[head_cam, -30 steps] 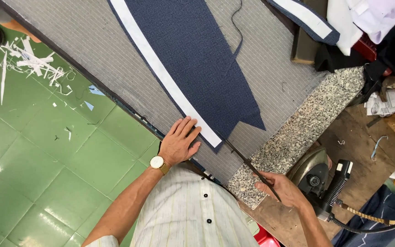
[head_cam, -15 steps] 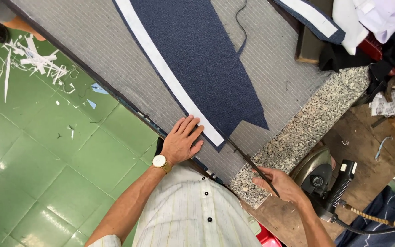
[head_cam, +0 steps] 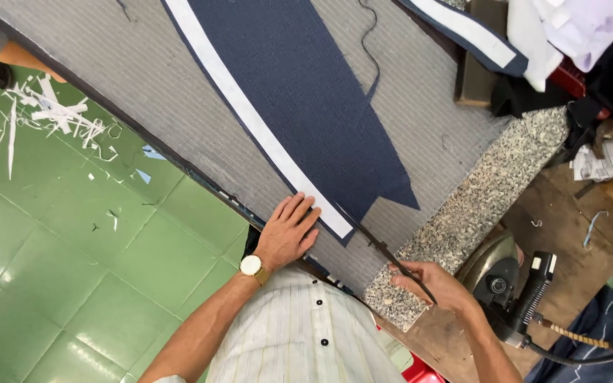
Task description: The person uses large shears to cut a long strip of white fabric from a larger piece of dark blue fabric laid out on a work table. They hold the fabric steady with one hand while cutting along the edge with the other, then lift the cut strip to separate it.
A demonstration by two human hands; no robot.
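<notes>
The left hand (head_cam: 289, 232) lies flat and open, fingers spread, on the near end of the navy cloth (head_cam: 306, 113), pinning its white strip (head_cam: 250, 120) to the grey padded table (head_cam: 108, 78). The right hand (head_cam: 438, 287) is closed around one end of a thin dark rod (head_cam: 377, 245) (a ruler or blade, I cannot tell which) that reaches to the cloth's corner. To do this well, I judge, the flat palm should press evenly so nothing creeps, and the rod should follow the strip's edge. An iron (head_cam: 494, 280) sits just beside the right hand; paper scraps (head_cam: 51, 113) litter the green floor.
</notes>
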